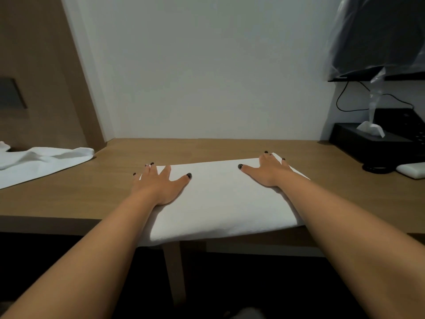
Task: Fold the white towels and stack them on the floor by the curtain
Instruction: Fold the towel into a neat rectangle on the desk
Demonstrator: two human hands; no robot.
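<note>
A folded white towel [218, 199] lies flat on the wooden desk [103, 192], its near edge hanging slightly over the desk's front. My left hand [161, 184] presses flat on the towel's far left corner, fingers spread. On the far right corner my right hand [269, 170] lies flat too, fingers straight. A second white towel [43, 161], unfolded and rumpled, lies at the desk's left end.
A black tissue box [368, 143] with a tissue sticking out stands at the back right, beside a black phone-like unit [404, 122]. A plastic-covered screen [379, 35] hangs above with a black cable. A small white object [411, 170] lies at the right edge.
</note>
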